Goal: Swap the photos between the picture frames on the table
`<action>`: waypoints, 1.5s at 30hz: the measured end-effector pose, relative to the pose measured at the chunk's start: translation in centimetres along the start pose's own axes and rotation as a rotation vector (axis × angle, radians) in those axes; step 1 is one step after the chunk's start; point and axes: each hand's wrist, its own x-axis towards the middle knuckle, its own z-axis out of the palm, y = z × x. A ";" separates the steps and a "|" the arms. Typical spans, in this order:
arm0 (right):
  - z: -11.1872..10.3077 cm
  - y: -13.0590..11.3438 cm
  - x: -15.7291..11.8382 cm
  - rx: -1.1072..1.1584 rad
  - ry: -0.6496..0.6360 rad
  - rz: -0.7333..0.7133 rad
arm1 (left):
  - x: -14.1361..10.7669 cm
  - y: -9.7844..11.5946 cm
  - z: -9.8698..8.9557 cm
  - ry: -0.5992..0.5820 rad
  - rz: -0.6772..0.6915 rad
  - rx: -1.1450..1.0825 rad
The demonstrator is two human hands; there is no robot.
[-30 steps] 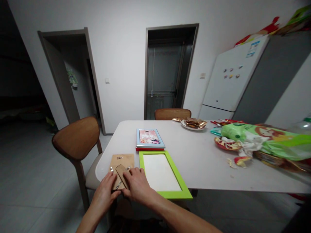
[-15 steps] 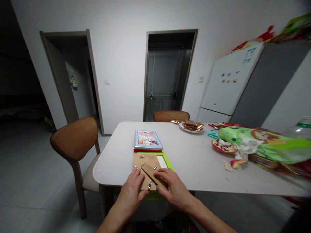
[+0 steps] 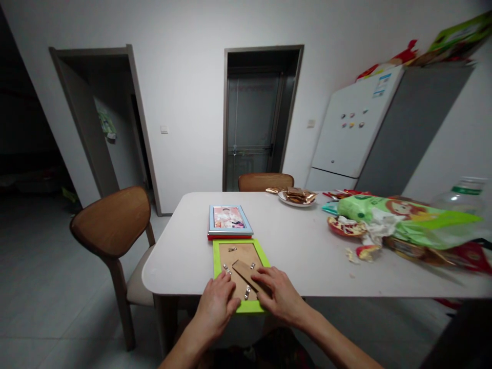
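A green picture frame (image 3: 261,253) lies face down at the table's near edge, its brown backboard (image 3: 242,252) sitting inside the rim. Metal clips and a slanted brown stand flap (image 3: 246,274) are on the board. My left hand (image 3: 218,302) rests on the left lower part of frame and board, fingers apart, holding nothing. My right hand (image 3: 282,294) lies over the right lower side, its fingers spread on the flap and board. Just beyond, a light blue frame (image 3: 229,221) with a picture is stacked on a red one (image 3: 230,237).
On the white table (image 3: 292,241) are a plate (image 3: 298,204) of gold packets, pomegranate pieces (image 3: 348,226), crumpled tissue and a green bag (image 3: 415,220) at the right. A clear jar (image 3: 461,197) stands behind. Wooden chairs (image 3: 111,220) are at the left and far side.
The brown backboard has shifted right, from over the green frame's left side into its opening. Both hands have moved slightly right with it. The whole view has shifted a little.
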 end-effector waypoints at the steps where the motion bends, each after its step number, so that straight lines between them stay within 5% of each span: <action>1: 0.0 0.0 -0.1 -0.001 0.001 -0.007 | -0.2 0.0 0.1 -0.002 -0.006 0.000; 18: 0.4 0.3 2.1 -0.073 0.050 0.007 | -1.0 -0.3 0.9 0.046 0.060 -0.004; 25: 0.8 2.2 3.1 -0.018 0.151 0.191 | -0.9 -0.2 0.4 -0.012 0.028 0.012; 45: 0.9 2.9 3.7 -0.069 0.099 0.199 | -0.9 -0.1 0.8 0.043 0.010 -0.034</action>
